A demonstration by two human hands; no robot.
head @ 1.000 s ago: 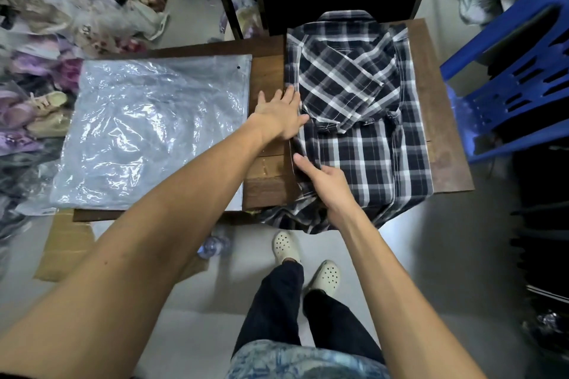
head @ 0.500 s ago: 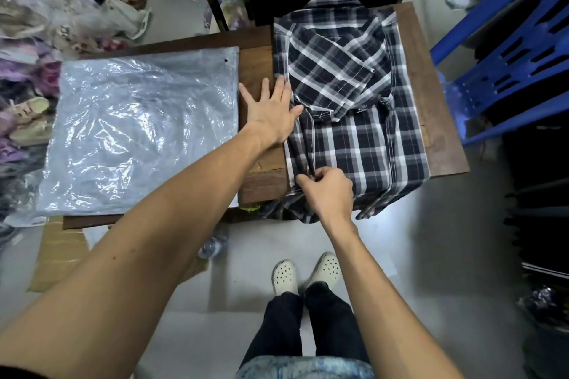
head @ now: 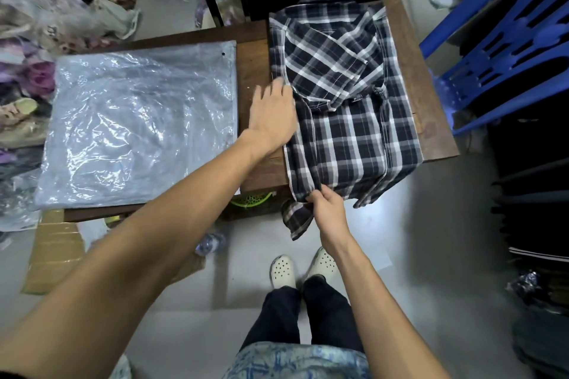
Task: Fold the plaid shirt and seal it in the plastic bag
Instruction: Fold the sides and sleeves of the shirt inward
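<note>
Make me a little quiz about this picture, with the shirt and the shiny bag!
1. True or false: the plaid shirt is already inside the plastic bag.
2. Which hand pinches the shirt's hanging bottom edge?
A. left hand
B. right hand
3. Fill in: the blue chair stands on the person's ___ side.

Key:
1. False; the shirt lies on the wooden table beside the bag.
2. B
3. right
</note>
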